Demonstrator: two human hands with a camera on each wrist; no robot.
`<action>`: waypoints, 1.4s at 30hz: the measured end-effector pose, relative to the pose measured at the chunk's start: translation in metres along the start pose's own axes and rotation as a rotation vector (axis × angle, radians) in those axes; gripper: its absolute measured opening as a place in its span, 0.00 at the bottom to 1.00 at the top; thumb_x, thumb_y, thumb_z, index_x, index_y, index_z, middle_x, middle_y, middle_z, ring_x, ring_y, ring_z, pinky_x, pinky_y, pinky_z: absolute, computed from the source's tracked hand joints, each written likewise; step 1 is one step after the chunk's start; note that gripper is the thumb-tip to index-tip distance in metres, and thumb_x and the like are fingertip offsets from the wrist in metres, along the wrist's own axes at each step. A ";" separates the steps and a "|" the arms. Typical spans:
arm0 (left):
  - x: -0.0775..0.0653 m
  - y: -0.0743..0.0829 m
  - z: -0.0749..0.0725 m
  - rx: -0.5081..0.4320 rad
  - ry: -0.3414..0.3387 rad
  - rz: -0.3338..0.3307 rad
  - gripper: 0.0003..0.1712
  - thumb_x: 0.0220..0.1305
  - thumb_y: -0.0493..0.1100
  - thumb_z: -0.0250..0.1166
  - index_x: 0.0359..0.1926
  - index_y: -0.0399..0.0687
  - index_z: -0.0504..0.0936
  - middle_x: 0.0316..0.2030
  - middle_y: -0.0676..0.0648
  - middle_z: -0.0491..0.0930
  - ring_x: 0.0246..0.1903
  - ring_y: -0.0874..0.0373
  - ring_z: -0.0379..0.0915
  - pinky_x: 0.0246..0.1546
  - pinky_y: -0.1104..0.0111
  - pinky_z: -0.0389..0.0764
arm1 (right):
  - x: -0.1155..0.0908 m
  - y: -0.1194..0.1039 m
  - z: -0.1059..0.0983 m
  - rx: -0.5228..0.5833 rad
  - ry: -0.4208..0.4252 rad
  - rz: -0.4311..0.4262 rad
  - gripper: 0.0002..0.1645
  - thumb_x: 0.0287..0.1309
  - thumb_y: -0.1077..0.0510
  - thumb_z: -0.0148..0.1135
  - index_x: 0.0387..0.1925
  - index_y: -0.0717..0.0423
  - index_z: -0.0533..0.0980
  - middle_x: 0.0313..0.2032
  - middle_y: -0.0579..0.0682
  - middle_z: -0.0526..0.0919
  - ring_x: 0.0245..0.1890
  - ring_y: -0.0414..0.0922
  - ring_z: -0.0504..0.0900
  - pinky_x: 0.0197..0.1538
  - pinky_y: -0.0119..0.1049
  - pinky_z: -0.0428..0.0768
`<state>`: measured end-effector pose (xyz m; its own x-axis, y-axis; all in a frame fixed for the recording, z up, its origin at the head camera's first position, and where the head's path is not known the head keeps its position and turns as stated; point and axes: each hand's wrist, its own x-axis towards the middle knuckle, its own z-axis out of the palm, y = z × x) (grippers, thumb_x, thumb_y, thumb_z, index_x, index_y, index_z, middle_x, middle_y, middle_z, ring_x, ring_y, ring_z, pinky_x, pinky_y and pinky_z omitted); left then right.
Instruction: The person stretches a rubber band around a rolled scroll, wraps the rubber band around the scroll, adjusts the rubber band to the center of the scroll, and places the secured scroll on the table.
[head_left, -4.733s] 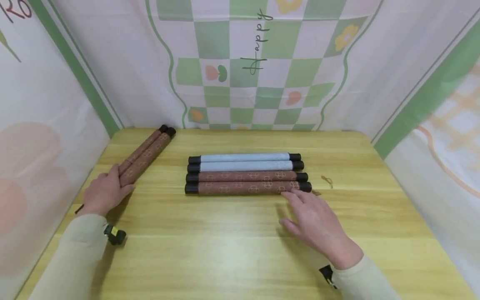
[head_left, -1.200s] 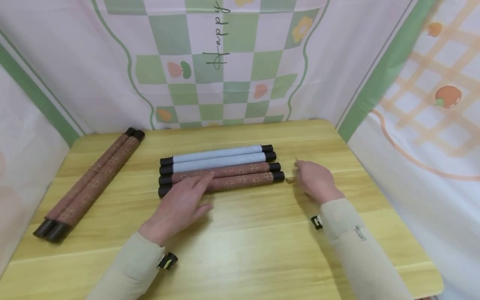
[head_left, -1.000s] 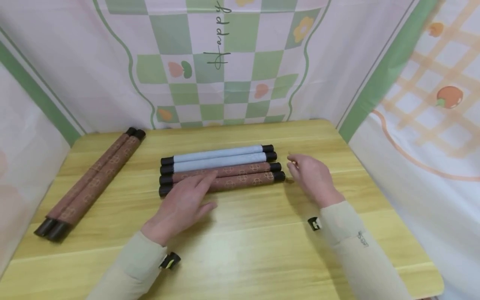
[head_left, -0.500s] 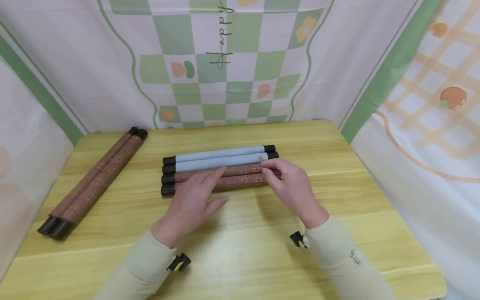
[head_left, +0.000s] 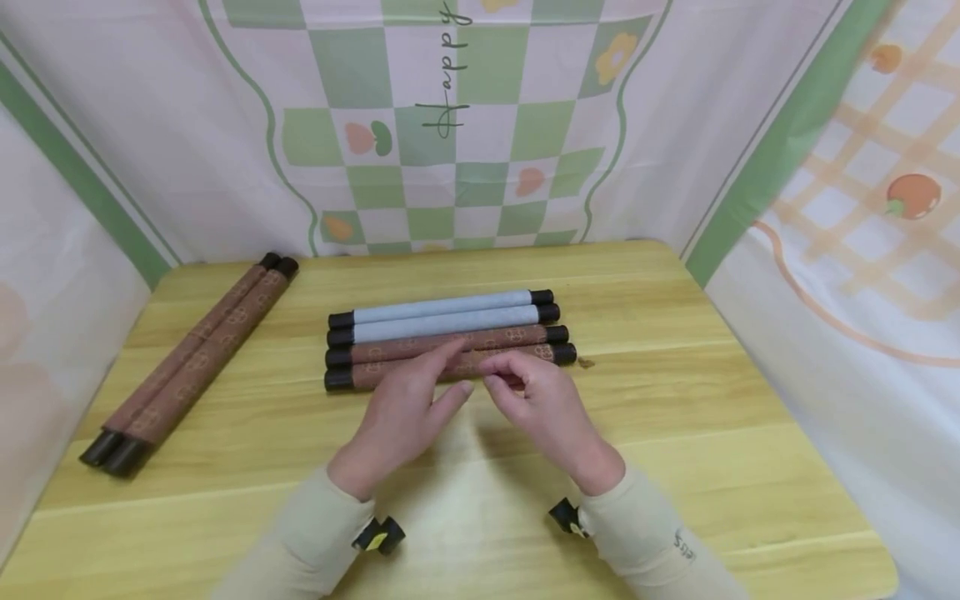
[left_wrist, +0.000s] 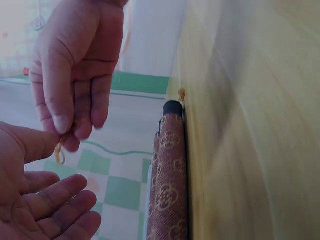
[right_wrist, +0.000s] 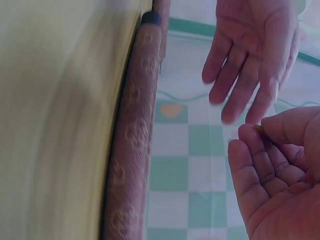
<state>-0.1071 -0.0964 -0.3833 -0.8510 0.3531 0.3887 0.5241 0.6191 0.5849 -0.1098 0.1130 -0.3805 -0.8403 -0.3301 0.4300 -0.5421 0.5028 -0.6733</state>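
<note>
My right hand (head_left: 543,408) pinches a thin yellowish-brown cord (left_wrist: 61,154) between thumb and fingertips; a small loop of it dangles in the left wrist view. Facing it, my left hand (head_left: 405,408) has its fingers extended and thumb apart, its thumb tip close to the cord. Both hands are above the front of a row of rolls. Two brown flower-patterned rolls (head_left: 517,336) with black end caps lie nearest, partly covered by the hands. Right behind them, two pale blue rolls (head_left: 442,305) lie side by side, also black-capped.
Another pair of brown rolls (head_left: 202,350) lies slanted on the table's left side. A small bit of cord (head_left: 587,362) is on the wooden table (head_left: 712,467) by the row's right end. Patterned cloth (head_left: 487,183) hangs behind and at both sides.
My left hand has left the slanted brown rolls and come to the middle row. My right hand has picked the cord up off the table and carried it left, toward my left hand.
</note>
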 end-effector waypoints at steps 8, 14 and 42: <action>-0.003 0.003 0.007 -0.227 0.046 -0.134 0.22 0.75 0.42 0.63 0.67 0.45 0.80 0.52 0.47 0.87 0.47 0.57 0.86 0.48 0.64 0.86 | -0.005 -0.008 0.011 0.093 -0.043 0.099 0.07 0.66 0.65 0.67 0.44 0.55 0.84 0.40 0.47 0.90 0.38 0.39 0.87 0.43 0.34 0.87; -0.007 0.004 0.010 -0.316 0.103 -0.180 0.14 0.73 0.39 0.65 0.56 0.48 0.87 0.49 0.51 0.88 0.44 0.62 0.84 0.46 0.66 0.86 | -0.007 -0.009 0.014 0.101 -0.067 0.153 0.07 0.66 0.63 0.67 0.44 0.51 0.83 0.38 0.42 0.89 0.38 0.37 0.86 0.45 0.34 0.87; -0.018 0.004 0.008 -0.622 0.139 -0.414 0.08 0.75 0.42 0.64 0.49 0.51 0.86 0.39 0.47 0.86 0.38 0.52 0.83 0.37 0.68 0.84 | -0.010 -0.010 0.010 0.217 0.009 0.218 0.10 0.71 0.61 0.65 0.51 0.53 0.83 0.39 0.49 0.89 0.38 0.40 0.87 0.42 0.33 0.87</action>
<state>-0.0896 -0.0942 -0.3938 -0.9918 0.0606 0.1127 0.1211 0.1579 0.9800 -0.0961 0.1036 -0.3841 -0.9374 -0.2250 0.2658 -0.3355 0.3786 -0.8626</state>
